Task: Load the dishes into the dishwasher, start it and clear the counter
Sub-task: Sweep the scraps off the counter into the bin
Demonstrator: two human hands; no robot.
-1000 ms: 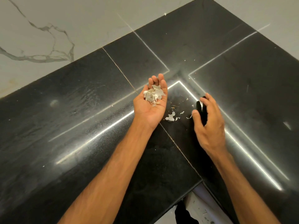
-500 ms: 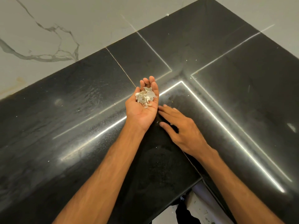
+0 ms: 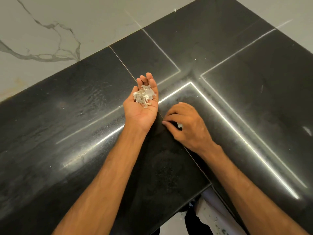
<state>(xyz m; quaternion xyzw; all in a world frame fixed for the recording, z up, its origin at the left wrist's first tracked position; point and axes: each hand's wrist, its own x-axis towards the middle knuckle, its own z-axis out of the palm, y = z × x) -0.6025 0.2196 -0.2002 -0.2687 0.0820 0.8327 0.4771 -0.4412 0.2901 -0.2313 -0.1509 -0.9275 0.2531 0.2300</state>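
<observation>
The left hand (image 3: 141, 107) lies palm up above the black counter (image 3: 67, 116), fingers together and slightly cupped, carrying pale scraps (image 3: 144, 96). The right hand (image 3: 188, 126) rests on the counter, its curled fingers pinching a single scrap (image 3: 179, 125).

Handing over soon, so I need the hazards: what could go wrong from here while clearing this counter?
1. The loose heap of pale flaky scraps lies unheld in the cupped left hand; a tilt could spill it onto the glossy black stone counter.
2. The right hand seems to pinch one small white scrap; tiny pale specks elsewhere may be missed.
</observation>
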